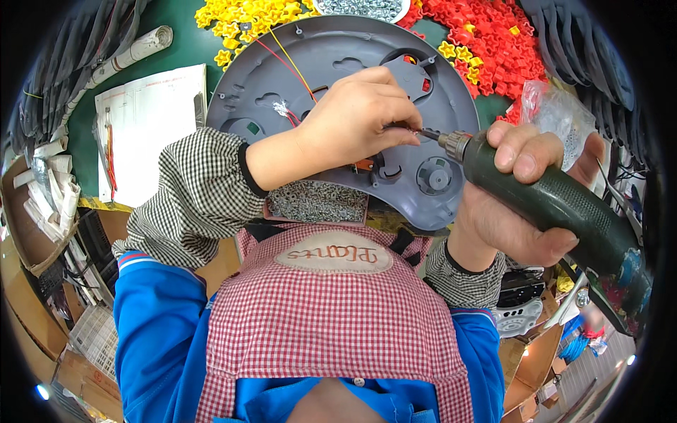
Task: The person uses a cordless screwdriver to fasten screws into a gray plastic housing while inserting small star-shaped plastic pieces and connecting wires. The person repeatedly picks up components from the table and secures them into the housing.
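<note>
My right hand (493, 222) is wrapped round a dark green electric screwdriver (557, 187), its bit pointing left. My left hand (363, 113) is closed in a pinch right at the bit's tip. Whatever small thing lies between those fingertips is mostly hidden. Both hands are over a large grey plastic shell (331, 53), curved like a crescent, with its hollow inside facing up. Red and yellow wires (288, 67) rise out of the shell beside my left hand. A round speaker-like part (435, 175) sits in its lower right lobe, and another grey part (412, 77) lies near its upper right.
A tray of small screws (317, 202) stands between the shell and my apron. Behind the shell are yellow star pieces (243, 21), red pieces (486, 42) and a bowl of metal bits (363, 8). White paper (151, 134) lies left, a clear plastic bag (553, 116) right.
</note>
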A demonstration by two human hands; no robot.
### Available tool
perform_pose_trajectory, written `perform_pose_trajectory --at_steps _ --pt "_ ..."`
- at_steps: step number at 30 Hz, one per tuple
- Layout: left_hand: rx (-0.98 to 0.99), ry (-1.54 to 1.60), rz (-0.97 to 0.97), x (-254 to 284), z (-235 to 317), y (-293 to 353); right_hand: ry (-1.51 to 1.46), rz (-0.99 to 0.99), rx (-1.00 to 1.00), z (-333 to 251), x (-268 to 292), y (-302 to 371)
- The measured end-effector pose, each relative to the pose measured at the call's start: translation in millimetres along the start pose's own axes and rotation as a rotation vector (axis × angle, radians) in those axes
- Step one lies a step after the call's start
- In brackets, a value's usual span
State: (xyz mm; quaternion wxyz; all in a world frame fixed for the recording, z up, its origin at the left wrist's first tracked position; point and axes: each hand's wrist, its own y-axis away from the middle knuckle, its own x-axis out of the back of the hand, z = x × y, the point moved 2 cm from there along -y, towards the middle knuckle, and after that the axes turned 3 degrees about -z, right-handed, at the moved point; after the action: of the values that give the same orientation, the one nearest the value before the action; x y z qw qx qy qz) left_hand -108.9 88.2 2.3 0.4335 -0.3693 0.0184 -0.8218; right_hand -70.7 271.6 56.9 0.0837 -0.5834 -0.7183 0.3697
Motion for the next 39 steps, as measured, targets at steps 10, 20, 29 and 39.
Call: perform_pose_trajectory --at_steps 10,20,29,39 --pt "-0.014 0.083 0.072 1 1 5 0.015 -0.006 -0.028 1 -10 -2" --pt "-0.155 -0.148 0.181 7 13 4 0.024 0.009 -0.012 2 -11 0" --pt "-0.163 -0.286 0.173 30 11 -21 -0.043 0.104 -0.010 2 -2 -4" --pt "0.394 -0.666 -0.186 74 -84 -87 0.155 0.098 -0.006 6 9 2"
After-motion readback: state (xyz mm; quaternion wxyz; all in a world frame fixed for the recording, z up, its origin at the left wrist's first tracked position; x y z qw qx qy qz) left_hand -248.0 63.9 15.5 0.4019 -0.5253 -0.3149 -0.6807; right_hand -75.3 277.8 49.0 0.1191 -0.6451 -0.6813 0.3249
